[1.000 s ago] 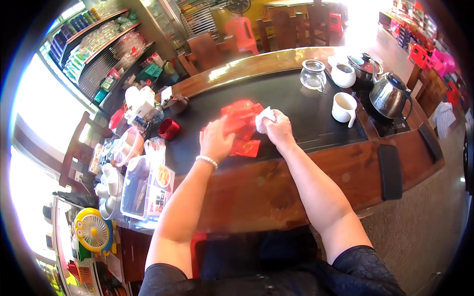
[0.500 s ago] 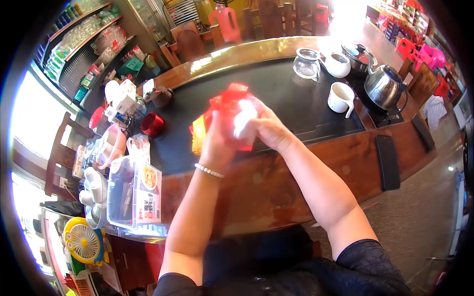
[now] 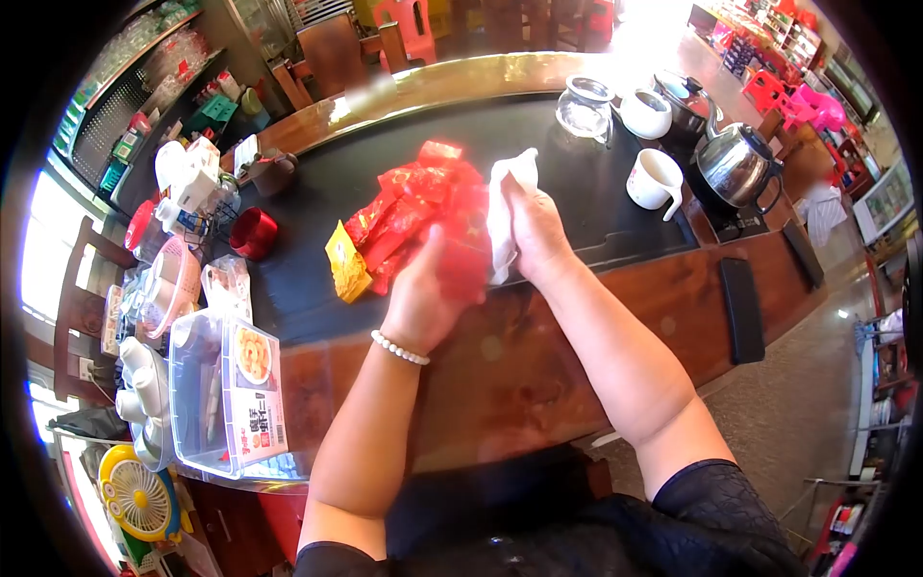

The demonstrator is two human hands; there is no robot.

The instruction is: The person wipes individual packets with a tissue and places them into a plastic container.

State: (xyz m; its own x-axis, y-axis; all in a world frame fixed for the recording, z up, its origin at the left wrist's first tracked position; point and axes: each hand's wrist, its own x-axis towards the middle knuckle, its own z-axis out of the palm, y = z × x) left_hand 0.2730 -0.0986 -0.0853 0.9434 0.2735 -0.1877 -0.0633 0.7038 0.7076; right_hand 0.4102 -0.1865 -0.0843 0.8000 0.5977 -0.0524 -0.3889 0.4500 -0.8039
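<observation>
My left hand (image 3: 426,293), with a bead bracelet at the wrist, grips a red packet (image 3: 465,252) that is smeared by motion. Beyond it, a heap of shiny red packets (image 3: 392,213) lies on the black tabletop. One yellow packet (image 3: 347,263) is at the heap's left edge. In my right hand (image 3: 540,231) there is a folded white cloth (image 3: 500,216), pinched between thumb and fingers, beside the red packet. Part of the left fingers is hidden behind that packet.
A clear plastic box (image 3: 207,394) stands at the table's left edge, near a red cup (image 3: 254,233). On the right are a white mug (image 3: 656,180), a glass pot (image 3: 584,111), a steel kettle (image 3: 735,168) and a black phone (image 3: 742,310).
My hands have moved apart: the right one, with the white cloth, is now right of the red packet. The heap of red packets shows more fully, and the view has shifted slightly.
</observation>
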